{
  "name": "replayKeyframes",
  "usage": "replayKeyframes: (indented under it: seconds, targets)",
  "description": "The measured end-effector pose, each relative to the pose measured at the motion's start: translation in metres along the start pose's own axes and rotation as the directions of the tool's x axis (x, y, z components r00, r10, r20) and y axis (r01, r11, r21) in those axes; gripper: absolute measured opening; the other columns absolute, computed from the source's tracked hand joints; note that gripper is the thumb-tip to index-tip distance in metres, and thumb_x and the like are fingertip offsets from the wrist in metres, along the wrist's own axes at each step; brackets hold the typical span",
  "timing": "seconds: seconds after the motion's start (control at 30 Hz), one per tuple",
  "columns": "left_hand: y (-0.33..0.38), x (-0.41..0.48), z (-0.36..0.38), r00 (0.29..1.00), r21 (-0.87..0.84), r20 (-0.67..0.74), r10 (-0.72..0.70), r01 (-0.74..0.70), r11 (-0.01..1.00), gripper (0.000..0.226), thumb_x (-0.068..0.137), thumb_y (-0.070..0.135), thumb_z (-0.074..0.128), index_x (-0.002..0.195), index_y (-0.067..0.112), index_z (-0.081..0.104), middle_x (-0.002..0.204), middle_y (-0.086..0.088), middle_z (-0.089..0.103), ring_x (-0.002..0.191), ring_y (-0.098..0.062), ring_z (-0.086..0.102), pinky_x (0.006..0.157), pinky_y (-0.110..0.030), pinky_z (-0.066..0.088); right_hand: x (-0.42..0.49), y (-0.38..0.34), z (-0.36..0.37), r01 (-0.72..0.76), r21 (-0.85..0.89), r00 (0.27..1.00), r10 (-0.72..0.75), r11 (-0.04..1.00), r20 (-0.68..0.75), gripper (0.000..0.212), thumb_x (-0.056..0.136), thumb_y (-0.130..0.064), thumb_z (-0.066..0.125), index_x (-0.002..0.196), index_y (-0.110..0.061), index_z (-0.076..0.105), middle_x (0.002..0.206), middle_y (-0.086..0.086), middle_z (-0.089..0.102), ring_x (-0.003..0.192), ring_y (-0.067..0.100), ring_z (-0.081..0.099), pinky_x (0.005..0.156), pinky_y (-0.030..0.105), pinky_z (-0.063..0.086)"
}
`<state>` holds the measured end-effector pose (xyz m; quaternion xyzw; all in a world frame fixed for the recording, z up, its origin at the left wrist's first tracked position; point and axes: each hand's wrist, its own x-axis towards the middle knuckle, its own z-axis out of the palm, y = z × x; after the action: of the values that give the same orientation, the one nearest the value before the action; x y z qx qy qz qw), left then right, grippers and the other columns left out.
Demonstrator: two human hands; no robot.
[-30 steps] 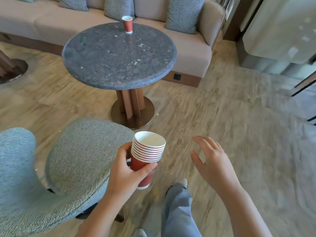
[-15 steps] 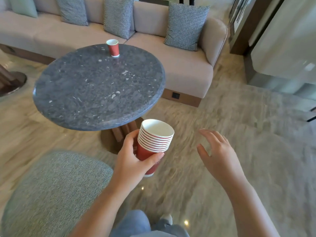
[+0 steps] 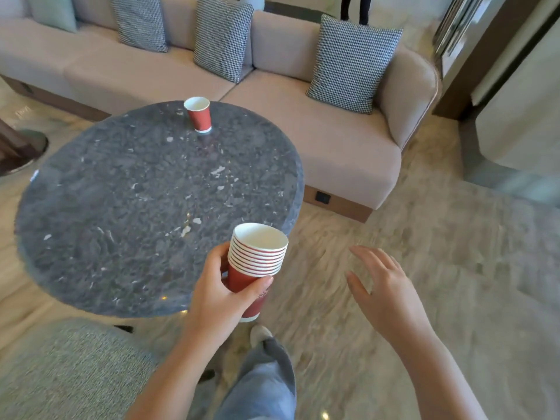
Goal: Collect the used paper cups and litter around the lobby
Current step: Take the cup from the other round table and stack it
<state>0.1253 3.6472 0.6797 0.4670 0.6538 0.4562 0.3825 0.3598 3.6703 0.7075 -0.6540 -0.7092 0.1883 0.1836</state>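
My left hand (image 3: 219,295) grips a stack of several nested red paper cups (image 3: 257,262) with white rims, held upright over the near right edge of a round dark stone table (image 3: 127,207). A single red paper cup (image 3: 198,114) stands upright at the table's far edge, well beyond the stack. My right hand (image 3: 385,291) hovers over the floor to the right of the stack, fingers spread, holding nothing.
A beige sofa (image 3: 333,140) with several checked cushions (image 3: 353,63) runs behind the table. A grey-green upholstered chair (image 3: 60,374) sits at lower left. My leg and shoe (image 3: 260,333) are below the stack. Another table's base (image 3: 21,150) shows at far left. Marble floor (image 3: 454,253) spreads to the right.
I have walked closer to the table, so it and the lone cup loom larger and nearer. The stack stays in my left hand; my right hand stays open beside it.
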Motion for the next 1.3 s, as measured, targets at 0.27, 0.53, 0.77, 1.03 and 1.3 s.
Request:
replayKeyframes:
  seconds: [0.27, 0.53, 0.77, 1.03, 1.3]
  targets:
    - [0.035, 0.149, -0.006, 0.998, -0.04, -0.062, 0.02, -0.022, 0.999, 0.062, 0.044, 0.061, 0.071, 0.1, 0.052, 0.046, 0.098, 0.041, 0.056, 0.092, 0.013, 0.055, 0.069, -0.009, 0.044, 0.171, -0.045, -0.01, 0.127, -0.034, 0.992, -0.127, 0.991, 0.008, 0.039, 0.085, -0.016, 0.058, 0.124, -0.014, 0.053, 0.125, 0.002, 0.056, 0.118, 0.023, 0.049, 0.097, 0.039, 0.041]
    - [0.03, 0.227, -0.019, 0.984, -0.053, -0.163, -0.066, 0.058, 0.997, 0.066, 0.044, 0.061, 0.072, 0.103, 0.053, 0.044, 0.101, 0.031, 0.058, 0.092, 0.013, 0.055, 0.07, -0.016, 0.045, 0.262, -0.061, 0.024, 0.223, 0.005, 0.967, -0.222, 0.975, 0.125, 0.041, 0.088, -0.024, 0.057, 0.128, -0.017, 0.05, 0.131, -0.003, 0.052, 0.122, 0.017, 0.045, 0.1, 0.03, 0.035]
    - [0.023, 0.268, -0.015, 0.939, -0.087, -0.302, -0.164, 0.144, 0.986, 0.072, 0.047, 0.055, 0.084, 0.106, 0.047, 0.043, 0.101, 0.025, 0.057, 0.092, 0.008, 0.057, 0.065, -0.012, 0.044, 0.35, -0.065, 0.047, 0.36, 0.015, 0.907, -0.354, 0.933, 0.227, 0.041, 0.09, -0.026, 0.053, 0.13, -0.017, 0.047, 0.131, -0.001, 0.051, 0.122, 0.018, 0.044, 0.096, 0.025, 0.032]
    - [0.033, 0.304, -0.001, 0.808, -0.142, -0.522, -0.273, 0.233, 0.962, 0.066, 0.06, 0.031, 0.082, 0.112, 0.042, 0.042, 0.102, 0.029, 0.053, 0.093, 0.013, 0.053, 0.061, -0.006, 0.045, 0.467, -0.089, 0.079, 0.544, 0.079, 0.744, -0.523, 0.835, 0.416, 0.043, 0.089, -0.024, 0.056, 0.129, -0.014, 0.047, 0.131, 0.005, 0.051, 0.12, 0.024, 0.047, 0.094, 0.024, 0.03]
    - [0.034, 0.308, 0.01, 0.631, -0.255, -0.676, -0.38, 0.283, 0.925, 0.071, 0.046, 0.051, 0.079, 0.107, 0.048, 0.043, 0.103, 0.028, 0.055, 0.092, 0.013, 0.054, 0.062, -0.009, 0.045, 0.533, -0.127, 0.124, 0.648, 0.25, 0.575, -0.677, 0.72, 0.459, 0.047, 0.086, -0.019, 0.06, 0.129, -0.009, 0.046, 0.132, 0.009, 0.048, 0.123, 0.023, 0.044, 0.1, 0.029, 0.031]
